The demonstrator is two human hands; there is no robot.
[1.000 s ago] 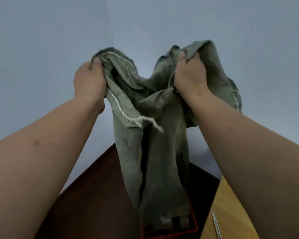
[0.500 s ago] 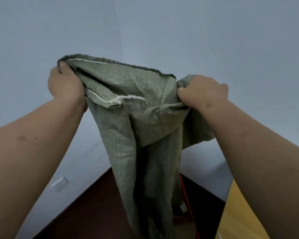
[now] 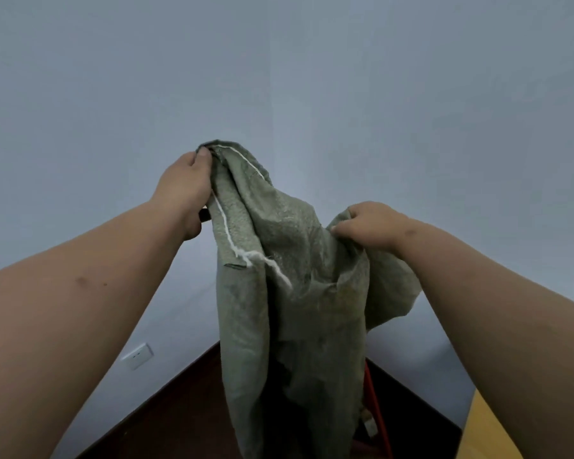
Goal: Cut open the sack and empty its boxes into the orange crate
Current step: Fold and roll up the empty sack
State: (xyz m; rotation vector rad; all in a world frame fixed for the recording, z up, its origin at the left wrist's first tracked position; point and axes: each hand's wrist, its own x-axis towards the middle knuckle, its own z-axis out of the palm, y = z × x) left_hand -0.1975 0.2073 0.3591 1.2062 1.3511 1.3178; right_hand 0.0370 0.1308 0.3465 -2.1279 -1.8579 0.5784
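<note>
A limp grey-green woven sack (image 3: 289, 313) hangs in front of me, held up by its stitched end with a loose white thread dangling. My left hand (image 3: 186, 187) grips the sack's upper left corner, higher up. My right hand (image 3: 375, 226) clutches a bunched fold of the sack on the right, lower than the left. The sack's lower end drops down over the orange crate (image 3: 376, 409), of which only a thin piece of rim shows at its right side. The crate's inside is hidden.
A dark brown floor (image 3: 179, 422) fills the corner below. Pale grey walls meet behind the sack, with a white wall socket (image 3: 137, 356) low on the left. A yellow wooden surface (image 3: 491, 432) shows at the bottom right.
My two hands have come down and closer together, the right one dropping lower than the left. The sack's top edge, stretched wide before, is now bunched and slack.
</note>
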